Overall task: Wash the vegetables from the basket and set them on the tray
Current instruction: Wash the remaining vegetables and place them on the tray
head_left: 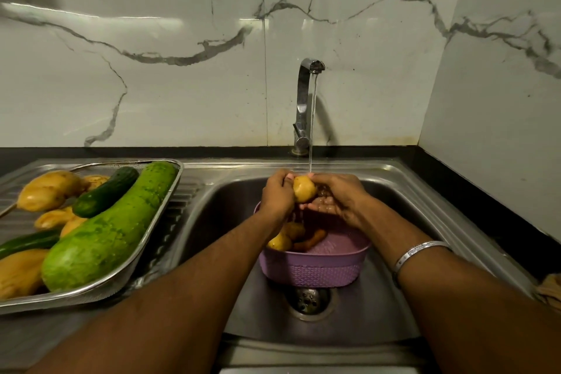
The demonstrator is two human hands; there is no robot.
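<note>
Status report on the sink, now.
Left hand grips potato under tap stream; right hand cupped open beside it. Basket below holds more. Tray part loaded. Nothing blocking.

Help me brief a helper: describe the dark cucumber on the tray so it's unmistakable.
Left of the sink, a steel mesh tray holds washed vegetables. The cucumber lies at its far end, against the big pale green gourd. It is slimmer and darker than the gourd, unlike the yellow potatoes.
</note>
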